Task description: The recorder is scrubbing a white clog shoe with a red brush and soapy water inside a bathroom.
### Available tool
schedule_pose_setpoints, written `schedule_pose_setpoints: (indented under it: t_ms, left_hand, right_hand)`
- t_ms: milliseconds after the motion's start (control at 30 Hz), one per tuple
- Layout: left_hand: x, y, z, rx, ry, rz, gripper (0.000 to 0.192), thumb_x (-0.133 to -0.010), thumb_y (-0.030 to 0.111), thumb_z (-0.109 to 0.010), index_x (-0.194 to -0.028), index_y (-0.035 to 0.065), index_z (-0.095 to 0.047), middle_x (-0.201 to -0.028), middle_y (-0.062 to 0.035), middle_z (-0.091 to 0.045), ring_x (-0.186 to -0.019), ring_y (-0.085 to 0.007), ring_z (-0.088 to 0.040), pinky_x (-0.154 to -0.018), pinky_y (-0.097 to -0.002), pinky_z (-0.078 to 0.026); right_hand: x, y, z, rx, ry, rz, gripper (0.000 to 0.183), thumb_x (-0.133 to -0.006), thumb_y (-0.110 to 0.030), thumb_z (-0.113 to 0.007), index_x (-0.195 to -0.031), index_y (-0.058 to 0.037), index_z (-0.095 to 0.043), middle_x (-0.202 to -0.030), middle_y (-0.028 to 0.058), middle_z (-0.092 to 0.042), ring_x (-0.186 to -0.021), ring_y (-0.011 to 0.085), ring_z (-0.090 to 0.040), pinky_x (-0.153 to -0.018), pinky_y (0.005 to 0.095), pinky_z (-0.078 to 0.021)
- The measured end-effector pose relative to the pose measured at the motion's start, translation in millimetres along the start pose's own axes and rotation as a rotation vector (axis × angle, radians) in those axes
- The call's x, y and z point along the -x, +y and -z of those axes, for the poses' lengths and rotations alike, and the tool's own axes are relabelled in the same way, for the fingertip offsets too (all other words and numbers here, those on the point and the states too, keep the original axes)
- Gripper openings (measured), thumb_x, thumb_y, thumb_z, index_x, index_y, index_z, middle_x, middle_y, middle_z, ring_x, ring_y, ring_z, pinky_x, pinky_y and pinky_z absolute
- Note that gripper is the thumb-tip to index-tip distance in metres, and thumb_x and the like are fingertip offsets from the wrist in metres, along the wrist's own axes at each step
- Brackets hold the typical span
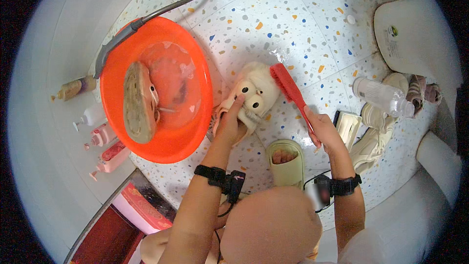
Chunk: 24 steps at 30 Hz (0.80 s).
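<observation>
My left hand (231,124) grips a cream-coloured shoe (262,80) with round cartoon eyes on its upper. The thumb lies across the front near the eyes, while the other fingers are mostly hidden in or behind the shoe. In my right hand (322,130) is the handle of a red scrubbing brush (293,87). Its bristles face left, close beside the shoe's right edge; I cannot tell whether they touch. To the left, a second shoe (137,106) lies on its side in an orange basin (203,117), its dirty sole turned outward. Cloudy water (168,77) fills the basin's bottom.
A grey shower head (115,44) with a dark hose rests over the basin's rim. Several pump bottles (113,156) line the left wall. At right are a clear plastic bottle (383,97), pale shoes (372,146) and a white fixture (410,33). My slippered foot (285,163) is below.
</observation>
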<state>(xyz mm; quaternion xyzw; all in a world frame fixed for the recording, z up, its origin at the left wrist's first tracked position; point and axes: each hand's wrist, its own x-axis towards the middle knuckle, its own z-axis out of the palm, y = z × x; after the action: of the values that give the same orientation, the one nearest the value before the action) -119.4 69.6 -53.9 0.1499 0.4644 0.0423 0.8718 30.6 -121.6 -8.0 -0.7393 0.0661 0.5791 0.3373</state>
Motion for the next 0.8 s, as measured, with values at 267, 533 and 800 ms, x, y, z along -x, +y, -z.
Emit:
schedule_pose_setpoints:
  t_ms: [267, 533, 800]
  left_hand:
    - [-3.7, -3.2, -2.2, 0.076, -0.002, 0.016, 0.055, -0.085, 0.027, -0.062, -0.127, 0.0024, -0.037, -0.121, -0.0147, -0.049, -0.109, -0.0282, -0.051, -0.093, -0.0407, -0.045]
    - [-2.4, -0.7, -2.5, 0.011, -0.003, -0.045, 0.052, -0.085, 0.028, -0.061, -0.125, 0.0024, -0.040, -0.118, -0.0148, -0.051, -0.106, -0.0266, -0.053, -0.091, -0.0390, -0.046]
    - [-10.6, -5.5, 16.7, -0.056, -0.018, -0.034, 0.056, -0.086, 0.042, -0.055, -0.125, 0.0048, -0.039, -0.117, -0.0145, -0.052, -0.106, -0.0294, -0.054, -0.091, -0.0408, -0.047]
  right_hand:
    - [-20.8, -31.0, -8.9, -0.029, 0.077, 0.113, 0.059, -0.089, -0.054, -0.043, -0.054, -0.0072, -0.045, -0.037, 0.0021, -0.038, -0.026, 0.0114, -0.034, -0.029, 0.0254, -0.0255]
    - [-12.4, -11.5, 2.5, 0.131, 0.038, 0.133, 0.062, -0.086, -0.057, -0.046, -0.059, -0.0020, -0.055, -0.040, 0.0054, -0.044, -0.030, 0.0149, -0.044, -0.031, 0.0291, -0.0337]
    - [-0.2, -19.5, -3.4, 0.224, -0.013, 0.123, 0.063, -0.086, -0.057, -0.045, -0.056, -0.0024, -0.052, -0.040, 0.0063, -0.043, -0.030, 0.0160, -0.043, -0.033, 0.0302, -0.0351]
